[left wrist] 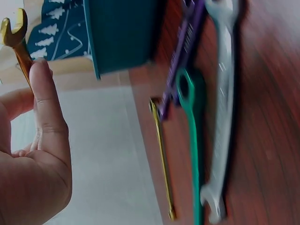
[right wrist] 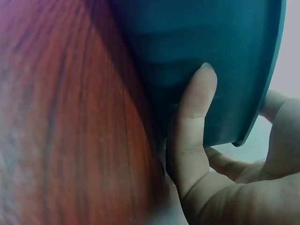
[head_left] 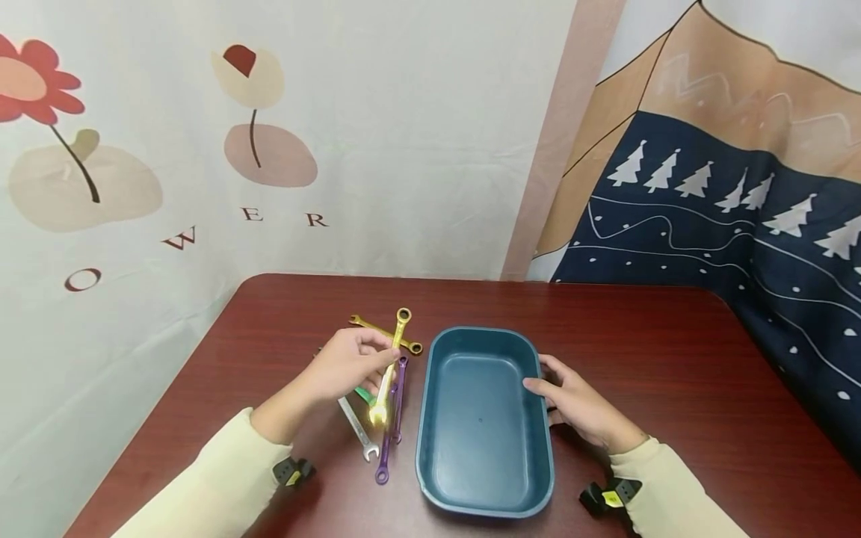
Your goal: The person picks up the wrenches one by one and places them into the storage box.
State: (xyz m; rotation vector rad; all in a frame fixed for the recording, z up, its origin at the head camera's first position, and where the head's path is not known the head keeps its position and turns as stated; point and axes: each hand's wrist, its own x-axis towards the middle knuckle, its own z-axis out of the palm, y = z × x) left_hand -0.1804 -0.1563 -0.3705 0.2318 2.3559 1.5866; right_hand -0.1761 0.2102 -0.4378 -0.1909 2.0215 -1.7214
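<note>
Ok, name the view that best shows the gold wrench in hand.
The head view: the gold wrench shows both ends, its middle pinched by the left hand. The left wrist view shows one forked end and a little shaft; the right wrist view shows none.

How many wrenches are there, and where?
6 visible: one gold wrench in the left hand; on the table left of the tray, another gold wrench, a green wrench, a silver wrench, one purple wrench and a second purple wrench. The hand could hide more.
</note>
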